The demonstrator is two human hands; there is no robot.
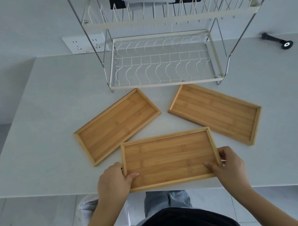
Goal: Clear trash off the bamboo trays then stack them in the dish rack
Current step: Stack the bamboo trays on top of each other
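Observation:
Three bamboo trays lie on the white table, all bare inside. The near tray (169, 156) sits at the table's front edge. My left hand (113, 181) grips its left short side, thumb inside the rim. My right hand (227, 165) grips its right short side the same way. The left tray (116, 125) lies angled behind it, and the right tray (216, 113) lies angled on the other side. A two-tier white wire dish rack stands behind them; its lower tier (163, 83) and upper tier (169, 17) hold nothing.
A black tool with a round end (277, 41) lies at the back right of the table. A wall socket panel (85, 44) sits behind the rack's left leg. A white bag (89, 205) hangs below the table edge by my left arm.

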